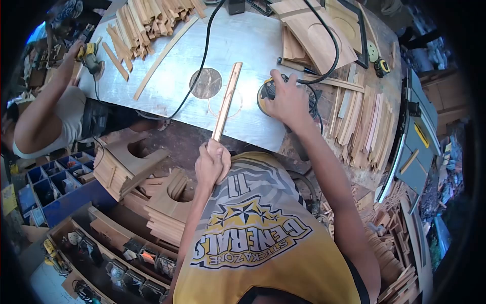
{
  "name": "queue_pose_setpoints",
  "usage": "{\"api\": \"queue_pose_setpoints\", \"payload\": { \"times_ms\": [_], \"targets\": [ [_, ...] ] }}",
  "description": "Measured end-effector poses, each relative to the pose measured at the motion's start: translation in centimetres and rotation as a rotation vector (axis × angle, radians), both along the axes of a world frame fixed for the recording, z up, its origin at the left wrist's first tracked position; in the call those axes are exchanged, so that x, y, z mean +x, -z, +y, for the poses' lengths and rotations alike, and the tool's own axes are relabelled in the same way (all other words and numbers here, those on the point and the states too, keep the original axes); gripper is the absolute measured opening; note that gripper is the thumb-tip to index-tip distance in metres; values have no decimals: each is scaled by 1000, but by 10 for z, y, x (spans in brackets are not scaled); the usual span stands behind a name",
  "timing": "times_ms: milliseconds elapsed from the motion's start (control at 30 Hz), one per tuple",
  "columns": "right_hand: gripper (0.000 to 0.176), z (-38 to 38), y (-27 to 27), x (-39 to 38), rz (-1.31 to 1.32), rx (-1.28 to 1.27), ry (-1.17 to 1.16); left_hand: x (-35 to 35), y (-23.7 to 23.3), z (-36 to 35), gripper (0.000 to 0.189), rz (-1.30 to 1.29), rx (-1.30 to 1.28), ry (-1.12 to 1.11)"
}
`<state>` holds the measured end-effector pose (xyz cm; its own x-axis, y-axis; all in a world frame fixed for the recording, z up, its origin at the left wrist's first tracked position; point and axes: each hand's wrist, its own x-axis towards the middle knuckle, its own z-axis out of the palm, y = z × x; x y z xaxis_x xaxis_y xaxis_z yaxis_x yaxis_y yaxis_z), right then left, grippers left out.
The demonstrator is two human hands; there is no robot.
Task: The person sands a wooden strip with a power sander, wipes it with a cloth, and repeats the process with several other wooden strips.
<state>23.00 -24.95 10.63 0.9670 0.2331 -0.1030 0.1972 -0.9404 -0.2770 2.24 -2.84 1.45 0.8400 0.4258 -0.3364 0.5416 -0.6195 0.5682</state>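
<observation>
My left hand (211, 163) is closed around the near end of a narrow wooden strip (229, 99). The strip points away from me, its far part over the metal-topped table (162, 93). To the right, my right hand (289, 100) grips a yellow and black power sander (264, 95) from above, fingers curled over its body. The sander is at the table's right part, apart from the strip; its underside is hidden. A round dark disc (206, 83) and a faint drawn circle show on the metal near the strip.
Many wooden strips (147, 23) are heaped at the back left, more (362, 126) lie at right. A black cable (202, 66) crosses the table. A tape measure (381, 67) lies far right. At left, another person's hand (75, 49) holds a sander (91, 58). Cut boards (121, 167) are stacked below.
</observation>
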Motion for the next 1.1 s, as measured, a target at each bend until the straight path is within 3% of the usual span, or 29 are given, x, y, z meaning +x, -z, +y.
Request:
{"api": "queue_pose_setpoints", "payload": {
  "times_ms": [67, 167, 367, 700, 1100],
  "targets": [
    [71, -1, -1, 5, 26, -35, -52, -14, 21, 0, 66, 128, 82, 98],
    [67, 2, -7, 1, -15, -68, -126, -8, 14, 5, 60, 179, 145, 146],
    [67, 46, -44, -26, -14, -6, -274, -2, 26, 37, 47, 99, 195, 237],
    [60, 122, -23, -58, 21, -75, -499, -2, 24, 49, 36, 6, 201, 292],
    [60, 112, -19, -6, -39, -171, -388, 11, 27, 50, 40, 86, 46, 268]
  ]
}}
